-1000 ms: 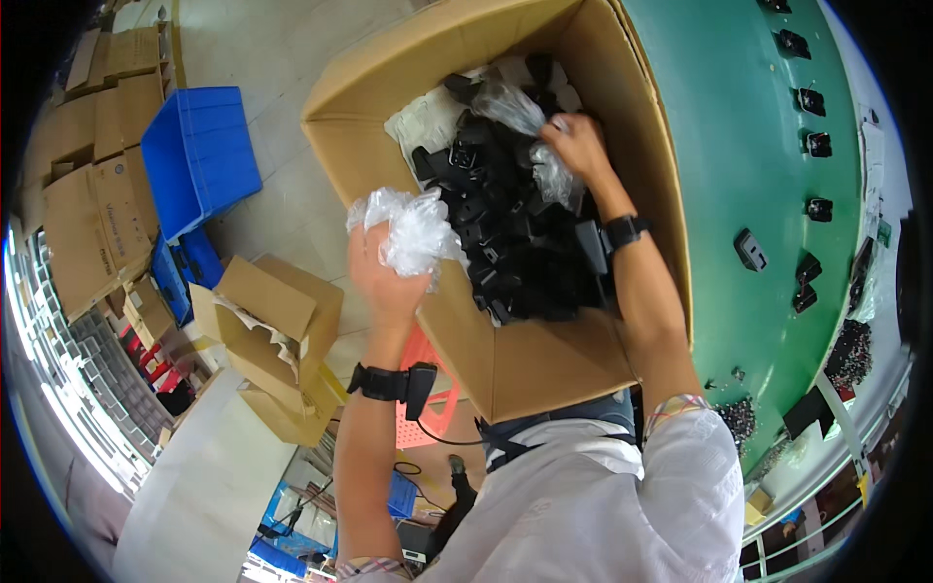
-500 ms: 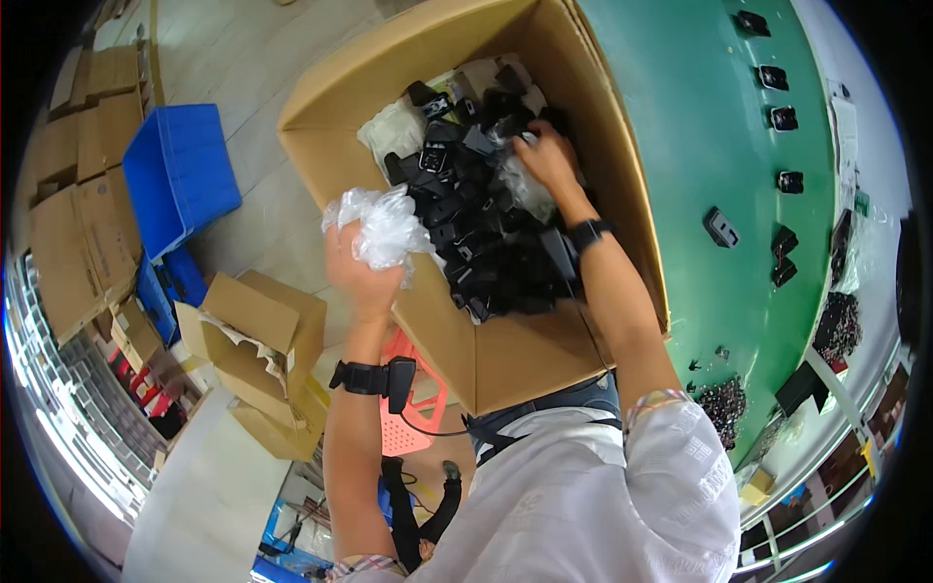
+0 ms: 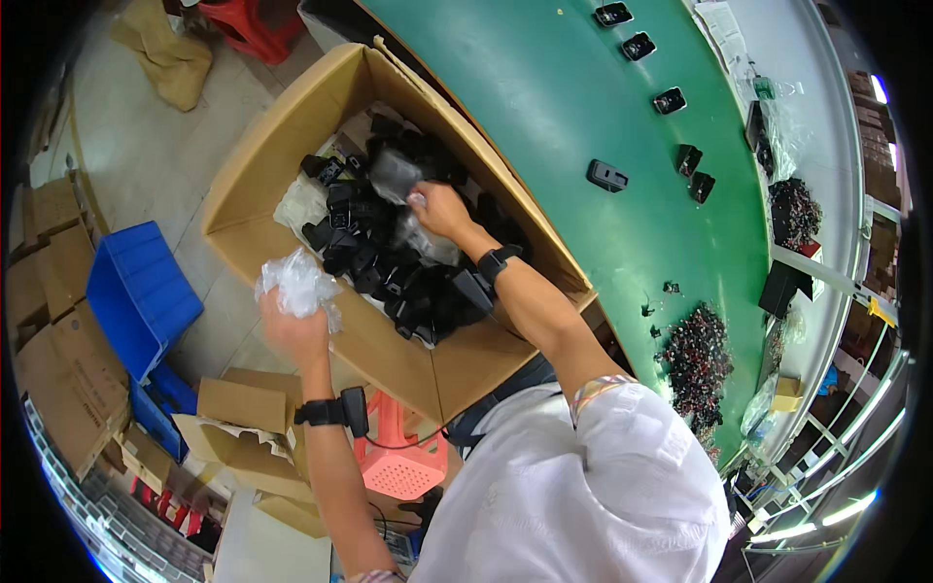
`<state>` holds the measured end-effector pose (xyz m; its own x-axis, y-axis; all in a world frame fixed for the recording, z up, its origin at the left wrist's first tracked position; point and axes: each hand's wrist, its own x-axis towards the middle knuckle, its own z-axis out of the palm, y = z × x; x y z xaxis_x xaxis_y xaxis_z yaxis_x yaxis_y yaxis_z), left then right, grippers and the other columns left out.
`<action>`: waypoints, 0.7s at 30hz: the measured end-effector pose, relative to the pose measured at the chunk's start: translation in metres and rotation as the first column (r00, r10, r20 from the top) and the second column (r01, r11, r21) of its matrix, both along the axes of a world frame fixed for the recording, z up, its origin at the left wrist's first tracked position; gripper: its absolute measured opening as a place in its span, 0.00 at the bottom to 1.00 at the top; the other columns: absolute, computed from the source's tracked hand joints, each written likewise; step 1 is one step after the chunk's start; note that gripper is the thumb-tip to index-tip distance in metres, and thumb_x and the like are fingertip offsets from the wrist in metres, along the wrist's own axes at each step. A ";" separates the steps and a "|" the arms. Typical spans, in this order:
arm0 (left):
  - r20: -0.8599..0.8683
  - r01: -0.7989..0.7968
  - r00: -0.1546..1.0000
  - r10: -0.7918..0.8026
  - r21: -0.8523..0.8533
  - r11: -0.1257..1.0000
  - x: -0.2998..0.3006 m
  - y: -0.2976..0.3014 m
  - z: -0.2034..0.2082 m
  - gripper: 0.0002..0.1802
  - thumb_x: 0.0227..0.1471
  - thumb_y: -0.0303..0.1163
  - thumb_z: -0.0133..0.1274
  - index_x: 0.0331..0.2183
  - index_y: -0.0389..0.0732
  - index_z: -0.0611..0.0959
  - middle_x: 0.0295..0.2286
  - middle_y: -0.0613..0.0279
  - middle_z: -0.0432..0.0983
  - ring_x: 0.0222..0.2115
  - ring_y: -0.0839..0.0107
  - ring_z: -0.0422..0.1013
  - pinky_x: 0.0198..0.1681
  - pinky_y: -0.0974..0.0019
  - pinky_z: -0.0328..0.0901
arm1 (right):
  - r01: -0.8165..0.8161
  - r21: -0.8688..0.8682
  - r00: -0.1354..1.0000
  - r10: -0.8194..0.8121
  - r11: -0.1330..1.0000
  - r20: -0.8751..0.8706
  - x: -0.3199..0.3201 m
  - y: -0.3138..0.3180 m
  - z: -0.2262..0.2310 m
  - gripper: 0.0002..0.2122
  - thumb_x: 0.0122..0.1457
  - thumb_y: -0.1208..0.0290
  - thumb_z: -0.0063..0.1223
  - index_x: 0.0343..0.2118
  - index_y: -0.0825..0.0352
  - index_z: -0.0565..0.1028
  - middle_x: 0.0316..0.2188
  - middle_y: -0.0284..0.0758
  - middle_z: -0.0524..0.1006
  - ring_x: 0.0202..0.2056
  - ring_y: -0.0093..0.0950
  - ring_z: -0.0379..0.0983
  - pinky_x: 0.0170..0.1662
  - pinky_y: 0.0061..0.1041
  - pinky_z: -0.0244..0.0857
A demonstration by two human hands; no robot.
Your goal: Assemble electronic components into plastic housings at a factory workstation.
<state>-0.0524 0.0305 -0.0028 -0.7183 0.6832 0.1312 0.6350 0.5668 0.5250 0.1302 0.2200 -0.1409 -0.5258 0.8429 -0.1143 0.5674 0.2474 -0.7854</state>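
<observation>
A large open cardboard box [image 3: 255, 146] stands before me, filled with many black plastic housings [image 3: 342, 260]. My left hand [image 3: 294, 332] is closed round a crumpled bunch of clear plastic bags [image 3: 297, 282] above the box's left edge. Inside the box, my right hand [image 3: 442, 210] pinches a clear plastic bag [image 3: 395, 177] over the housings. Whether that bag holds a part, I cannot tell. More clear plastic [image 3: 430, 243] lies on the housings below the right hand.
To the right runs a green table [image 3: 544, 107] with a grey-black device [image 3: 607, 176], several small black housings [image 3: 669, 100] and a heap of tiny parts [image 3: 698, 360]. At left are a blue crate [image 3: 146, 291], a smaller cardboard box [image 3: 243, 403] and a red stool [image 3: 403, 471].
The view has turned, so the box sits further left and tilted. My right hand has lifted a clear bag from among the housings; the left still grips its bunch.
</observation>
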 end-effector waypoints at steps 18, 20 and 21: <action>-0.210 -0.031 0.977 0.022 -0.040 0.999 -0.003 0.006 -0.017 0.19 0.35 0.32 0.60 0.35 0.43 0.77 0.37 0.54 0.71 0.37 0.51 0.69 0.37 0.54 0.64 | -0.160 -0.163 0.846 0.220 0.974 0.486 0.094 0.005 -0.020 0.14 0.49 0.66 0.50 0.31 0.74 0.74 0.30 0.54 0.76 0.35 0.50 0.73 0.39 0.43 0.68; -0.233 -0.064 0.971 0.050 -0.054 0.996 -0.006 -0.001 -0.015 0.19 0.36 0.32 0.60 0.35 0.43 0.76 0.36 0.54 0.71 0.37 0.51 0.69 0.37 0.53 0.64 | -0.088 -0.210 0.927 0.157 0.974 0.340 0.057 0.005 0.017 0.16 0.51 0.60 0.54 0.38 0.67 0.75 0.32 0.52 0.77 0.37 0.49 0.73 0.40 0.42 0.69; -0.212 -0.062 0.976 0.047 -0.062 0.996 -0.005 0.000 -0.013 0.19 0.35 0.32 0.60 0.35 0.43 0.77 0.36 0.54 0.71 0.36 0.51 0.69 0.37 0.53 0.64 | -0.096 -0.217 0.926 0.167 0.971 0.339 0.040 0.004 0.032 0.16 0.51 0.60 0.54 0.38 0.67 0.75 0.32 0.52 0.77 0.37 0.49 0.73 0.40 0.42 0.69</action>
